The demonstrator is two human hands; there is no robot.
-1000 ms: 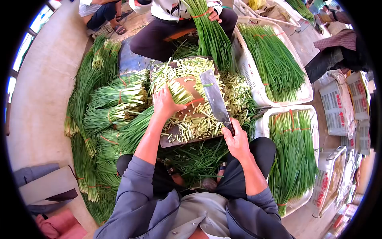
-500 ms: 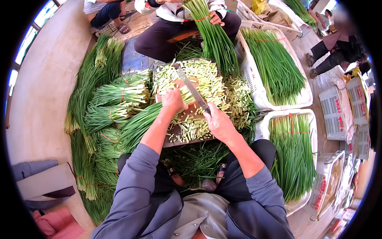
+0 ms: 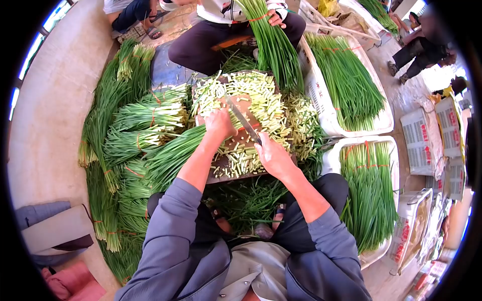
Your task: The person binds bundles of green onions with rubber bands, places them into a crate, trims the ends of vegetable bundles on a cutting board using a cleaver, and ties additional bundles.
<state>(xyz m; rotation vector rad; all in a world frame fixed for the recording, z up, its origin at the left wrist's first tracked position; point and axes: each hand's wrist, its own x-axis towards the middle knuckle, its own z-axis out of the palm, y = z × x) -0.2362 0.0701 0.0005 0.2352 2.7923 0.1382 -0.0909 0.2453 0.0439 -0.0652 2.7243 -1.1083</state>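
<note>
My left hand [image 3: 220, 124] is closed around the cut-end side of a bunch of long green garlic chives [image 3: 175, 153], pressing it on the chopping board [image 3: 244, 104]. The leaves trail off to the lower left. In my right hand [image 3: 273, 154] is the handle of a long knife [image 3: 242, 116]. Its blade slants up and left across the board, the tip close to my left knuckles. Short pale cut stem pieces [image 3: 255, 85] lie scattered over the board and spill down its right side.
Tied chive bundles [image 3: 145, 118] are piled on the left. White crates [image 3: 331, 155] filled with chives stand on the right. Across from me a seated person's hand [image 3: 276, 18] holds another upright bunch [image 3: 268, 35]. Loose green leaves [image 3: 241, 203] lie between my feet.
The knife blade has dropped slightly and shows narrower. My left hand stays on the bunch. The opposite person's other hand has moved left, away from their bunch. A person at right has shifted.
</note>
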